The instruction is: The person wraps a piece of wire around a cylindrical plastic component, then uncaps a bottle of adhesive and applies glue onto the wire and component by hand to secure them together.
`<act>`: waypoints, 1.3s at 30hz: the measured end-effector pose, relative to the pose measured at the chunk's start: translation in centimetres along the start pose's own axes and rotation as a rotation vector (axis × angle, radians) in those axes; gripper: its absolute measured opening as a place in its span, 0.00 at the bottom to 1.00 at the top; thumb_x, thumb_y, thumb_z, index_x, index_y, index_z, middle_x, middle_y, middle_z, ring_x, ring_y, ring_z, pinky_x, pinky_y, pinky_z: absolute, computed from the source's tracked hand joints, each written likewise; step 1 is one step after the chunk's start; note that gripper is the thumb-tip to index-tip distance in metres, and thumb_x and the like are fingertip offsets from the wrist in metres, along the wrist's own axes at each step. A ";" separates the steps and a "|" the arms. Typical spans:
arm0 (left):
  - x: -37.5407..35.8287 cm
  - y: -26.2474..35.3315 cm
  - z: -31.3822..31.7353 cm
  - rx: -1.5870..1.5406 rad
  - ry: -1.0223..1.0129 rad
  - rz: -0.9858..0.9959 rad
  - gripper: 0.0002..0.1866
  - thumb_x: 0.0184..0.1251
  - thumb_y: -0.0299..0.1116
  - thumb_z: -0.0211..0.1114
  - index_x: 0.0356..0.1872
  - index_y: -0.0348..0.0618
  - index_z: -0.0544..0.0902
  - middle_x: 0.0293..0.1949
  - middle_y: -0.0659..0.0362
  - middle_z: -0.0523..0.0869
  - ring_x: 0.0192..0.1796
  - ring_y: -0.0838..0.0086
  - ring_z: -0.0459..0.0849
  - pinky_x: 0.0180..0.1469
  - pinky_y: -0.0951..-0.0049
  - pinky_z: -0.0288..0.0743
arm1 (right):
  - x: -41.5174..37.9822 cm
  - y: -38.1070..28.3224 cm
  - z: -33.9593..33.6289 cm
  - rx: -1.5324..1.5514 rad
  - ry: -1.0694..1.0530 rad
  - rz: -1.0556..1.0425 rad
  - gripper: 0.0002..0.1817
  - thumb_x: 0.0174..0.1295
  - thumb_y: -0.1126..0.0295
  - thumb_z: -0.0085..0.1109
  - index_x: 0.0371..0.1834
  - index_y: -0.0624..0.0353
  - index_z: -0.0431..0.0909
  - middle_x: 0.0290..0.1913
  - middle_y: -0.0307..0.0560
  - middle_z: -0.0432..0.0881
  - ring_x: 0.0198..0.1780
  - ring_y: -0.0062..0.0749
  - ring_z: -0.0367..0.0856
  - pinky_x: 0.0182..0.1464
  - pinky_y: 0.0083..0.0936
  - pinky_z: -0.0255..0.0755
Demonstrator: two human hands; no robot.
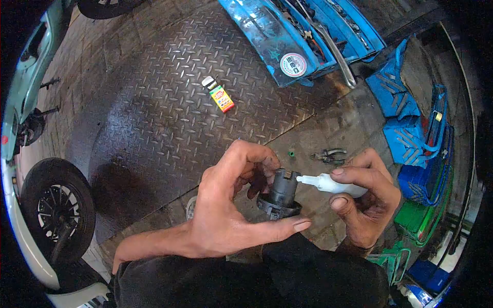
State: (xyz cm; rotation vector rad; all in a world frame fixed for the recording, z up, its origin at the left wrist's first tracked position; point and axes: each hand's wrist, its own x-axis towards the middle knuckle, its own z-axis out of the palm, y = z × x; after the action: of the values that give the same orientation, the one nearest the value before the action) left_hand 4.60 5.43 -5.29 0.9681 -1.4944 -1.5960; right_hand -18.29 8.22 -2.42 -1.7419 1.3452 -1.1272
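Observation:
My left hand is curled round a black cylindrical plastic part with a wide flange at its lower end and notches in its upper rim. My right hand grips a small white nozzle bottle between thumb and fingers, tilted nearly flat. Its thin tip points left and sits right at the upper rim of the black part. Dark smudges mark the fingers of both hands. Beyond them on the floor lie pliers and a tiny green ring.
A small red, yellow and green carton lies on the diamond-plate metal sheet. An open blue toolbox with a long wrench stands at the top. Blue metal stands line the right. A wheel is at left.

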 end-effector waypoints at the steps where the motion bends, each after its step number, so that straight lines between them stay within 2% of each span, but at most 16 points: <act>1: 0.0 0.0 0.0 0.000 0.000 0.000 0.42 0.37 0.31 0.89 0.53 0.37 0.69 0.45 0.58 0.78 0.48 0.78 0.78 0.51 0.75 0.72 | 0.0 0.1 0.0 -0.007 -0.003 -0.006 0.17 0.50 0.73 0.76 0.44 0.61 0.86 0.38 0.51 0.87 0.36 0.31 0.81 0.38 0.25 0.71; 12: 0.1 0.3 0.0 -0.039 0.004 -0.034 0.42 0.37 0.32 0.89 0.52 0.37 0.70 0.45 0.58 0.78 0.47 0.78 0.78 0.51 0.75 0.73 | 0.2 -0.4 -0.5 -0.035 -0.057 0.003 0.19 0.50 0.74 0.76 0.47 0.61 0.86 0.39 0.51 0.87 0.39 0.34 0.82 0.41 0.27 0.74; 22: 0.2 -0.1 0.0 0.004 -0.003 0.034 0.41 0.37 0.31 0.89 0.52 0.37 0.70 0.45 0.58 0.78 0.47 0.78 0.79 0.51 0.76 0.73 | 0.1 0.0 -0.2 -0.025 -0.024 -0.028 0.18 0.51 0.72 0.76 0.46 0.60 0.87 0.38 0.49 0.88 0.37 0.32 0.80 0.39 0.26 0.72; 26: 0.1 0.0 -0.1 -0.018 -0.008 -0.004 0.42 0.37 0.31 0.89 0.53 0.37 0.69 0.45 0.58 0.78 0.48 0.78 0.79 0.51 0.75 0.73 | 0.0 -0.4 -0.2 0.001 -0.011 0.034 0.17 0.51 0.72 0.76 0.45 0.60 0.87 0.39 0.49 0.88 0.37 0.32 0.80 0.39 0.26 0.72; 34: 0.1 0.2 0.0 -0.012 -0.006 -0.046 0.40 0.39 0.30 0.89 0.52 0.37 0.70 0.45 0.58 0.79 0.48 0.77 0.80 0.52 0.74 0.74 | 0.3 -0.2 -0.1 -0.026 0.001 -0.030 0.17 0.50 0.70 0.77 0.44 0.60 0.87 0.35 0.50 0.87 0.36 0.31 0.80 0.38 0.24 0.72; 39: 0.1 -0.4 0.3 -0.169 0.015 -0.023 0.40 0.41 0.29 0.87 0.55 0.34 0.70 0.47 0.54 0.81 0.51 0.74 0.81 0.55 0.71 0.74 | -0.1 0.1 0.1 0.012 0.062 -0.004 0.17 0.50 0.67 0.77 0.43 0.61 0.87 0.35 0.50 0.86 0.36 0.31 0.81 0.37 0.24 0.71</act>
State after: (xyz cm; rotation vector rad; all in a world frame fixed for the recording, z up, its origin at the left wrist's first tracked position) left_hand 4.30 5.50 -5.67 0.9022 -1.3195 -1.6973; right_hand -18.25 8.25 -2.57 -1.7142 1.3700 -1.1978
